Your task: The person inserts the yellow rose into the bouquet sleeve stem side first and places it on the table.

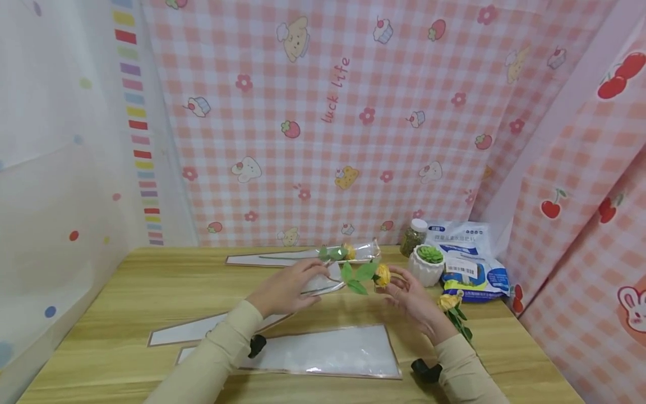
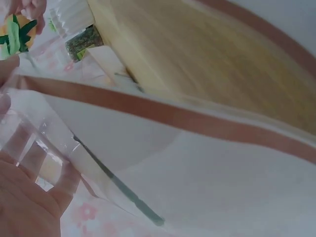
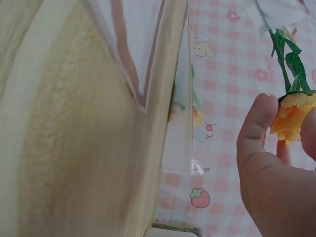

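Note:
My left hand (image 1: pixel 287 285) grips the mouth of a clear flower sleeve (image 2: pixel 197 163) with a brown border. A green stem (image 2: pixel 121 185) lies inside the sleeve; some of the fingers show through the plastic in the left wrist view. To the right, my right hand (image 1: pixel 411 297) holds the yellow rose (image 1: pixel 383 275) by its bloom, fingers and thumb around the petals in the right wrist view. The rose's green leaves (image 1: pixel 357 278) stick out between the two hands, outside the sleeve.
Behind the hands lies a sleeve (image 1: pixel 367 251) with a rose in it. Another sleeve (image 1: pixel 328 350) lies flat in front. At right are a loose yellow rose (image 1: pixel 449 303), a potted succulent (image 1: pixel 426 269), a jar (image 1: pixel 413 240) and printed packets (image 1: pixel 471 266). A checked curtain (image 1: pixel 323 146) hangs behind the table.

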`<state>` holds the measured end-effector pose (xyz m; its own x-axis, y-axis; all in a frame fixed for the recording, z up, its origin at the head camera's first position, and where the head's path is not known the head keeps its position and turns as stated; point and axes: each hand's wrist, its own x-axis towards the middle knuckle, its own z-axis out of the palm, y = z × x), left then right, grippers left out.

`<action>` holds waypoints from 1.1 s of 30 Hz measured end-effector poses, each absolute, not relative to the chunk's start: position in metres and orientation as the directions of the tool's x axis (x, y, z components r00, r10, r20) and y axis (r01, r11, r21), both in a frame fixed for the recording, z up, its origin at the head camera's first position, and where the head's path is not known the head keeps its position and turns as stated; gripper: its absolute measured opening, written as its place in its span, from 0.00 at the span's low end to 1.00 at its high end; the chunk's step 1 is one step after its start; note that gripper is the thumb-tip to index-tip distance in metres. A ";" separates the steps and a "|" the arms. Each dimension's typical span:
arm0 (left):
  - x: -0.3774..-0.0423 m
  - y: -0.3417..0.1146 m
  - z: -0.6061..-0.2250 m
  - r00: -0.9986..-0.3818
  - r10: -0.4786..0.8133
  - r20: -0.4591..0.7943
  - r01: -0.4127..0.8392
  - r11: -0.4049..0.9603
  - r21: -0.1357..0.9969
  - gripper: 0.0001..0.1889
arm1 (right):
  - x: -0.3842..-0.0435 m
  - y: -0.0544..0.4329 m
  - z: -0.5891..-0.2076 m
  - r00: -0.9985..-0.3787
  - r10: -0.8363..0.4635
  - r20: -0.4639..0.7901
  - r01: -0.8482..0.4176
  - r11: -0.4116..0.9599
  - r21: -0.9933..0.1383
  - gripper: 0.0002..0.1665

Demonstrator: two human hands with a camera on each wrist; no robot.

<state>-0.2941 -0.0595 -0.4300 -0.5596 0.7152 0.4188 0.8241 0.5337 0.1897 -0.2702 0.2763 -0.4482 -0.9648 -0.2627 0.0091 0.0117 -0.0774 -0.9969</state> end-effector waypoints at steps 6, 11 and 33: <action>-0.291 -0.055 -0.433 -0.561 0.728 0.394 0.825 0.534 0.186 0.26 | -0.268 0.269 -0.441 -0.976 -0.219 0.002 0.022 -0.107 -0.994 0.32; -0.291 -0.051 -0.434 -0.556 0.735 0.387 0.827 0.536 0.170 0.26 | -0.267 0.265 -0.435 -0.982 -0.189 0.011 0.011 -0.112 -0.994 0.27; -0.288 -0.042 -0.427 -0.501 0.787 0.359 0.858 0.505 0.092 0.25 | -0.262 0.262 -0.425 -0.994 -0.106 0.010 -0.012 0.017 -1.000 0.20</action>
<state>-0.2878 -0.0424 -0.4271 -0.5013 0.7871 0.3595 0.8584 0.5046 0.0923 -0.2622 0.2623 -0.4249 -0.9944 -0.1055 0.0099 -0.0117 0.0166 -0.9998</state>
